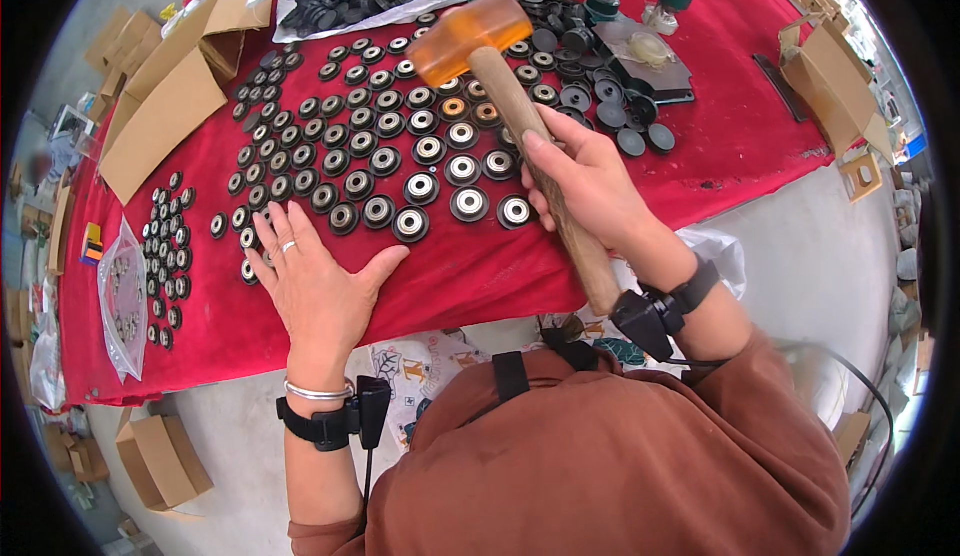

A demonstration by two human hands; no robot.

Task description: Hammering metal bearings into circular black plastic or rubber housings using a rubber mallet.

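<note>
1 orange mallet (505, 86), gripped in right hand (590, 176) at 2 o'clock, head at 12. Left hand (320, 291) at 9, fingers spread. Black wheels (363, 144), 9–1 o'clock: dozens, some probably hidden.

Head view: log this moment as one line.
right grip: closed around wooden handle of amber-headed mallet | left grip: open, spread near metal-centred discs | discs: laid out on red cloth

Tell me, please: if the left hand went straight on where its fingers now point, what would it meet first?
Probably the nearest black-rimmed round piece, just ahead of the left hand; the hand's height above it is hard to judge.
</note>
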